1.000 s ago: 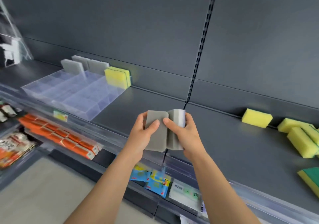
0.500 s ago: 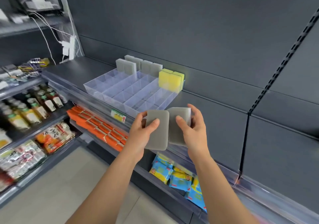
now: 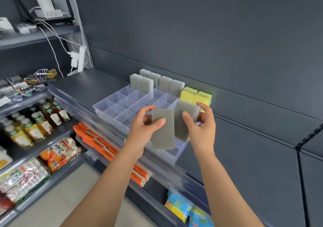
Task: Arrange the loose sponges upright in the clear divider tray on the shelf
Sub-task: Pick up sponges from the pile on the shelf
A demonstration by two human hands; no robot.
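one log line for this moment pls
left hand: grips left grey sponge | right hand: grips right grey sponge | both at clear divider tray | tray back: grey sponges, yellow sponges upright | held pair not placed

We see plain grey held sponges (image 3: 163,130), grey upright sponges (image 3: 146,87) with white edges at 12 o'clock, bright yellow sponges (image 3: 187,95) at 1 o'clock, a clear divider tray (image 3: 104,106), a dark grey shelf (image 3: 83,87) and orange packs (image 3: 94,136) at 8 o'clock.
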